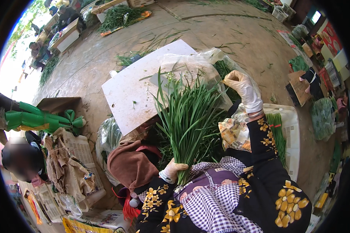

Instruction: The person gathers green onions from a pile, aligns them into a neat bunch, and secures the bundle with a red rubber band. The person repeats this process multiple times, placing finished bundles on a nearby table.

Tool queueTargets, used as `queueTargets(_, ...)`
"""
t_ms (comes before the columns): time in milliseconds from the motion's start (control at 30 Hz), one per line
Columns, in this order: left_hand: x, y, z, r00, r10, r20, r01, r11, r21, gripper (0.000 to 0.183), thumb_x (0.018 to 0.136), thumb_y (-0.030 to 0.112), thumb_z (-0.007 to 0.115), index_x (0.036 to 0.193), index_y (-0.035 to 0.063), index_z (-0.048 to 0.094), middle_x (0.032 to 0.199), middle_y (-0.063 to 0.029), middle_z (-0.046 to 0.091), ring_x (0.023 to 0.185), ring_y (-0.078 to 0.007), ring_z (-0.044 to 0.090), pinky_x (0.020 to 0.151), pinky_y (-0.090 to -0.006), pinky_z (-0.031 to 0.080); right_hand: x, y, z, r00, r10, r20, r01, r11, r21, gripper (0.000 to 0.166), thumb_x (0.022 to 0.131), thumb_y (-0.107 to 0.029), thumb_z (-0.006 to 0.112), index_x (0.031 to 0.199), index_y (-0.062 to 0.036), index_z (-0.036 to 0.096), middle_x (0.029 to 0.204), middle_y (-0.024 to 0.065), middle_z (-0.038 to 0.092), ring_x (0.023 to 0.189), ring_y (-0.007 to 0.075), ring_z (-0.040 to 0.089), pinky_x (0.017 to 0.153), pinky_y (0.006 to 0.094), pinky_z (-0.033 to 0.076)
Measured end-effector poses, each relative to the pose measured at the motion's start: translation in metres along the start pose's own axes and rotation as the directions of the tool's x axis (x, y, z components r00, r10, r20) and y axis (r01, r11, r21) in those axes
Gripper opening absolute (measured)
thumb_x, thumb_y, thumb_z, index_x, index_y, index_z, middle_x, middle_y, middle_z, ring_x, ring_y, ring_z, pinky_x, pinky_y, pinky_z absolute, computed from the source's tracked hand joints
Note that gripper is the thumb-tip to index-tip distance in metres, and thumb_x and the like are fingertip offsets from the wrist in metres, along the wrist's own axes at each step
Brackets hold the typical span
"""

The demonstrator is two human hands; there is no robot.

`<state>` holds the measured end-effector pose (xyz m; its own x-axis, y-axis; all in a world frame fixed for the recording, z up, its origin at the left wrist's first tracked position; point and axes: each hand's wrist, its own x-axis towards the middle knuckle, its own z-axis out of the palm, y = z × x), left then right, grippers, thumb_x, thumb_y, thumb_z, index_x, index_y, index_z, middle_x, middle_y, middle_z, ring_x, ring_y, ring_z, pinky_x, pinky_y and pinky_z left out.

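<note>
My left hand [173, 170], in a whitish glove, grips a large bunch of long green leaves, apparently Chinese chives [189, 116], by the stem ends close to my apron. The leaf tips fan out away from me over a white board [128, 93]. Raised to the right of the bunch is my gloved right hand [241, 88], its fingers curled towards the thumb beside clear plastic sheeting [213, 56]; whether something thin is pinched there I cannot tell. Loose dark greens [211, 147] lie beneath and behind the bunch. Bits of leaf and small pale buds dot the board.
A white plastic crate [291, 139] at my right holds banded chives [277, 137]. Brown cloth [132, 166] lies by my left arm. Further left are a crate [83, 151] with crumpled brown sacking [65, 163] and a person [23, 158]. Leaves litter the concrete floor [96, 64].
</note>
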<state>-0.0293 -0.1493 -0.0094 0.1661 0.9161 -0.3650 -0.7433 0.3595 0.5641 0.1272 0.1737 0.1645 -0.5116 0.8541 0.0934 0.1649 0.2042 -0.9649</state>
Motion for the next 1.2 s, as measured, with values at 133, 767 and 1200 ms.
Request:
queueTargets(133, 0.002, 0.007, 0.001, 1.000, -0.011, 0.004, 0.011, 1.000, -0.021, 0.052, 0.069, 0.013, 0.073, 0.116, 0.0015, 0.055, 0.106, -0.0085, 0.063, 0.088, -0.0173, 0.059, 0.079, -0.0304, 0.048, 0.004, 0.065, -0.006, 0.967, 0.067, 0.246, 0.127, 0.711, -0.692, 0.006, 0.079, -0.010, 0.063, 0.082, -0.0047, 0.065, 0.079, 0.0060, 0.065, 0.074, 0.0200, 0.062, 0.072, 0.0295, 0.049)
queueTargets(767, -0.002, 0.004, 0.002, 0.998, -0.062, -0.016, 0.061, 0.998, -0.012, 0.052, 0.068, 0.011, 0.074, 0.117, 0.0017, 0.056, 0.109, -0.0075, 0.063, 0.093, -0.0168, 0.058, 0.084, -0.0302, 0.046, 0.041, 0.031, 0.084, 0.611, -0.253, 0.750, 0.760, 0.454, -0.466, 0.023, 0.079, -0.021, 0.065, 0.096, -0.0062, 0.067, 0.101, 0.0101, 0.063, 0.096, 0.0278, 0.059, 0.081, 0.0369, 0.050)
queueTargets(1200, 0.002, 0.001, -0.004, 0.997, -0.058, 0.043, 0.058, 0.998, -0.007, 0.052, 0.068, 0.010, 0.075, 0.117, 0.0018, 0.057, 0.110, -0.0072, 0.063, 0.099, -0.0176, 0.058, 0.090, -0.0308, 0.044, 0.050, 0.063, 0.093, 0.631, -0.335, 0.700, 0.773, 0.193, -0.605, 0.013, 0.066, -0.017, 0.066, 0.077, -0.0105, 0.066, 0.079, 0.0060, 0.060, 0.081, 0.0259, 0.060, 0.069, 0.0368, 0.050)
